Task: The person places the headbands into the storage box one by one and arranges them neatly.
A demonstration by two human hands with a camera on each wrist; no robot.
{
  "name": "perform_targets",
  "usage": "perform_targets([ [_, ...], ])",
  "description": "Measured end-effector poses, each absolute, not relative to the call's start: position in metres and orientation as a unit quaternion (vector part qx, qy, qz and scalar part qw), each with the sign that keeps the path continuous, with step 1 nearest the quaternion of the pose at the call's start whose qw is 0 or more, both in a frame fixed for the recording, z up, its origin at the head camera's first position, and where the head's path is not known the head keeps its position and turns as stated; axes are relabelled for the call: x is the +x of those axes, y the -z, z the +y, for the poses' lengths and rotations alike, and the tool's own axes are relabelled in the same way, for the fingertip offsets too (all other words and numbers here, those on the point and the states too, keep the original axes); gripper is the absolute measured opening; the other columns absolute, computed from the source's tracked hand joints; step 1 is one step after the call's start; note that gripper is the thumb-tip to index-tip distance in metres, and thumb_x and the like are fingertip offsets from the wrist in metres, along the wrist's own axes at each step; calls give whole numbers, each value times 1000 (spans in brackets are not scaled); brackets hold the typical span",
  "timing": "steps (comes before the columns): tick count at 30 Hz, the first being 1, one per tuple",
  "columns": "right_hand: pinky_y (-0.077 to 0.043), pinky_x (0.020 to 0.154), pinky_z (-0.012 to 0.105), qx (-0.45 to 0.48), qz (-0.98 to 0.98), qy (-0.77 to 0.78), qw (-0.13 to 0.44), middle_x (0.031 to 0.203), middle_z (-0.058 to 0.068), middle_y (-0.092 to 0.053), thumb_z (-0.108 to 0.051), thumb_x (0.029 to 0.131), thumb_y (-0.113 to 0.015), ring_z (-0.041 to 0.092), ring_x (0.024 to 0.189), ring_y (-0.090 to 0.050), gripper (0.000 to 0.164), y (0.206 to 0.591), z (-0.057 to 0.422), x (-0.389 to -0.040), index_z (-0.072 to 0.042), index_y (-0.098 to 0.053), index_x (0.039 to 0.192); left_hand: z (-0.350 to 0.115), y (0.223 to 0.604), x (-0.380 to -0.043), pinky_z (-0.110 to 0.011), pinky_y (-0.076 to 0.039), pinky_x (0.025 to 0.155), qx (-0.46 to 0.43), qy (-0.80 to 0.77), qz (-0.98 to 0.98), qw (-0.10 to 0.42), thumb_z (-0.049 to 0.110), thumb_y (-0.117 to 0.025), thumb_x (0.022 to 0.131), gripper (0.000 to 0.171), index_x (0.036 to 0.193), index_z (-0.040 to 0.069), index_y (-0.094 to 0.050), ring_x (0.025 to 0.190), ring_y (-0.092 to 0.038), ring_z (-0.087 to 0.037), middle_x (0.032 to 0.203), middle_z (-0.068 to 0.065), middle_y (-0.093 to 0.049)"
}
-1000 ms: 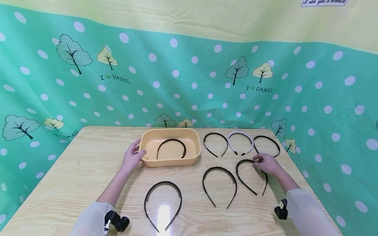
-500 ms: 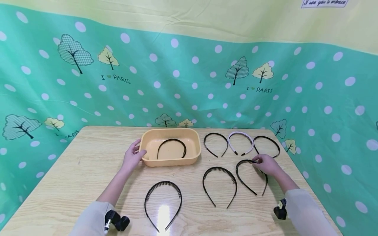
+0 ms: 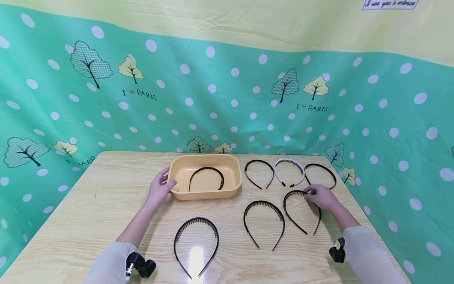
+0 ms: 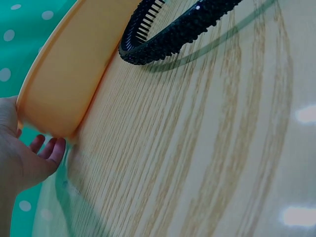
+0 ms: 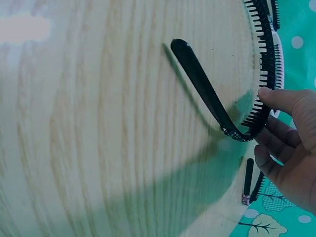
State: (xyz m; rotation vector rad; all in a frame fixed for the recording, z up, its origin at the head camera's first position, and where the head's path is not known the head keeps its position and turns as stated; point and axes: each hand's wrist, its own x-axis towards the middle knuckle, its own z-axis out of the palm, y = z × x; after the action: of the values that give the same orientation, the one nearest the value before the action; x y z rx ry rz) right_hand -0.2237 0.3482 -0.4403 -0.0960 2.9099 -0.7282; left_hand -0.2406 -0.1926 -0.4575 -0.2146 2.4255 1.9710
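Observation:
My left hand (image 3: 159,189) grips the left end of a peach plastic basin (image 3: 205,195), thumb over the rim and fingers along the outside. One black headband (image 3: 207,168) lies inside the basin. At the right, my right hand (image 3: 320,197) pinches a black toothed headband (image 3: 285,209) near the top of its curve. In the right wrist view, the thumb lies on the toothed side of that headband (image 5: 267,64), and the fingers are behind it. Small shiny stones show on its arm.
Along the back right lie a black headband (image 3: 245,170), a lilac headband (image 3: 275,167) and another black headband (image 3: 330,172). Nearer are two black toothed headbands, a middle headband (image 3: 264,202) and a front headband (image 3: 196,219). A patterned curtain (image 3: 227,98) hangs behind the wooden table (image 3: 106,189).
The headband in my right hand has risen very slightly, its tips shifting a little up and to the left. My left hand and the basin stay put.

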Motion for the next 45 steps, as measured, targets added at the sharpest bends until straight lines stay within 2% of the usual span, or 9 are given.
perform_targets([
  [8,-41,57,29,-41,966,247,71,88,13,-60,-16,89,-59,19,73,-52,30,434,350,-226,3,-62,112,-192,457,-240,-16,-50,70,-69,-628,775,5,12,-54,91,65,149,15,-25,112,-49,-28,137,-26,-42],
  [18,-40,57,30,-44,952,291,79,87,14,-63,-17,91,-58,19,71,-51,32,424,350,-228,3,-61,116,-193,458,-241,-16,-50,71,-67,-630,774,5,11,-53,91,65,149,15,-24,116,-47,-32,138,-26,-41],
  [26,-43,66,30,-21,942,325,82,99,16,-63,-24,92,-58,21,85,-55,36,419,348,-232,0,-61,118,-192,458,-241,-15,-50,70,-67,-632,772,6,12,-53,91,65,149,15,-23,115,-48,-30,138,-26,-40],
  [33,-44,59,35,-4,929,359,88,104,17,-61,-27,94,-55,18,73,-48,39,415,349,-234,0,-59,122,-193,459,-242,-16,-50,68,-68,-629,775,1,12,-53,91,64,149,15,-25,111,-50,-27,137,-26,-42],
  [41,-46,60,33,-3,925,371,86,104,13,-61,-30,93,-55,14,73,-49,42,413,349,-238,-2,-57,124,-192,459,-242,-16,-50,70,-68,-632,772,3,12,-53,91,65,149,16,-24,112,-49,-28,138,-25,-41],
  [45,-49,63,35,-2,923,376,85,107,18,-61,-30,94,-55,14,77,-51,42,408,347,-239,-3,-57,125,-192,459,-241,-16,-50,70,-64,-633,772,5,12,-53,91,65,149,15,-23,116,-47,-30,138,-27,-40],
])
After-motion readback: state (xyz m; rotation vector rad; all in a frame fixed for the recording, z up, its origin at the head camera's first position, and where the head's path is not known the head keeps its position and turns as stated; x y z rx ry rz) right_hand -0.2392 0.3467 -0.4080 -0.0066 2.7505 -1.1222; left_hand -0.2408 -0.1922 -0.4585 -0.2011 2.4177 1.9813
